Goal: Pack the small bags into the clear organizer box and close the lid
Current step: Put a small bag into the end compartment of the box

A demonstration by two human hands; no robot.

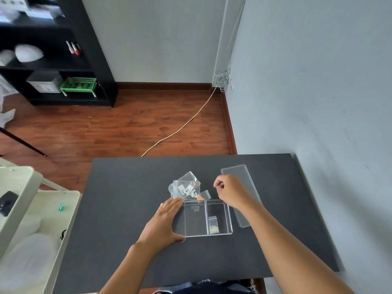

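While both hands work at the middle of the frame: the dark desk (127,198) fills the lower half of the picture.
Organizer box: the clear organizer box (229,217) sits open on the desk just below centre, split by a divider into compartments.
Bag inside: one small bag (213,224) lies in the right compartment, against the divider.
Loose bags: a pile of small bags (186,186) rests on the desk just above the box's upper left corner, and one of them reaches the box's far rim.
Lid: the clear lid (244,177) lies flat on the desk to the right of the box, running toward the upper right, partly under the right forearm.
Left hand: the left hand (163,223) lies flat, fingers spread, pressed against the left wall of the box, gripping nothing.
Right hand: the right hand (230,190) hovers above the box's upper right corner, fingers curled together; whether they pinch anything cannot be told.
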